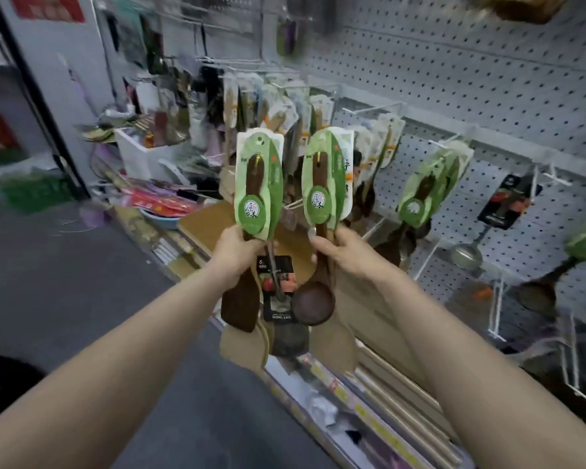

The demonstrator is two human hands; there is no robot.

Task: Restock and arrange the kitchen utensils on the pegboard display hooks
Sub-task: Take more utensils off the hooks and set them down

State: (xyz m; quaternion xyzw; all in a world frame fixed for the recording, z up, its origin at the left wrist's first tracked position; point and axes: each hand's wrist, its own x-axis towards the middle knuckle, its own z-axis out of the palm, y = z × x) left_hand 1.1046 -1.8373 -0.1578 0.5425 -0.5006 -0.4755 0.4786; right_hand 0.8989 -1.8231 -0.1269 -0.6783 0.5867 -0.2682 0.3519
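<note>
My left hand grips a bundle of utensils by their handles: a dark wooden spatula with a green card label, plus a metal utensil on a black card. My right hand grips a dark wooden ladle with its own green card label. Both are held upright in front of the grey pegboard. More green-carded wooden utensils hang on a white hook to the right.
Several packaged utensils hang on hooks behind my hands. A metal ladle and a black-carded item hang lower right. Bare white hooks jut out at the right. A shelf with cutting boards and a white bin lies left.
</note>
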